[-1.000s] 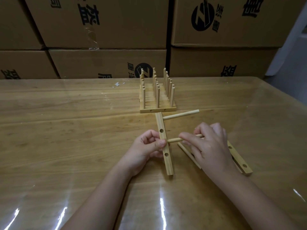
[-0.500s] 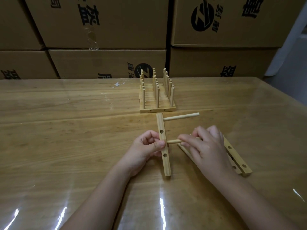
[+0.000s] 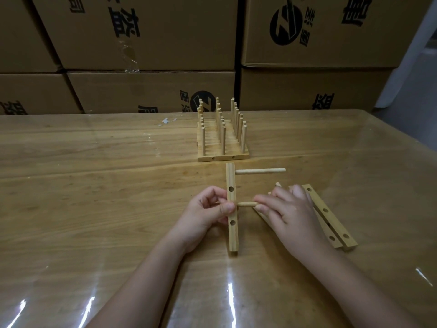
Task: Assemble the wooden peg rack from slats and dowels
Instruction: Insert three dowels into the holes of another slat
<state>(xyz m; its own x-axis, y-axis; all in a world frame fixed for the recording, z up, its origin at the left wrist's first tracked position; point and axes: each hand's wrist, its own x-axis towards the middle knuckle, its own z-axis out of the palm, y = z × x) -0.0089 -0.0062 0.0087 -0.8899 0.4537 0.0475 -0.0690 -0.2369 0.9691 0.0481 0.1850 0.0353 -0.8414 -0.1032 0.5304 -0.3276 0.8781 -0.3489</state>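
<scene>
Along the back of the scene, stacked cardboard boxes (image 3: pixel 146 31) with black print form a wall behind a wide wooden table (image 3: pixel 94 185) under a glossy clear cover. At the table's far middle stands a finished peg rack (image 3: pixel 223 158), its rows of upright pegs rising from a flat slatted base.

Nearer the person, the left hand (image 3: pixel 205 214) and right hand (image 3: pixel 290 214) meet over the work. To the right, partly under the right hand, two spare slats (image 3: pixel 331 218) lie side by side on a slant, touching each other, holes showing on their top faces.

Between the hands lies the slat (image 3: pixel 233 235) being worked, pointing straight away from the person, with two holes visible on its top face. The left hand pinches it at mid-length, thumb pressed on the top face and fingers curled against its left side. An upper dowel (image 3: pixel 260 171) juts sideways to the right from the slat's far end, level with the table.

Smallest is the held dowel (image 3: pixel 247 204): the right thumb and forefinger pinch it, most of its length hidden under that hand. Its free left end meets the slat's right edge just beside the left thumb, between the two top holes; how far it is seated cannot be told.
</scene>
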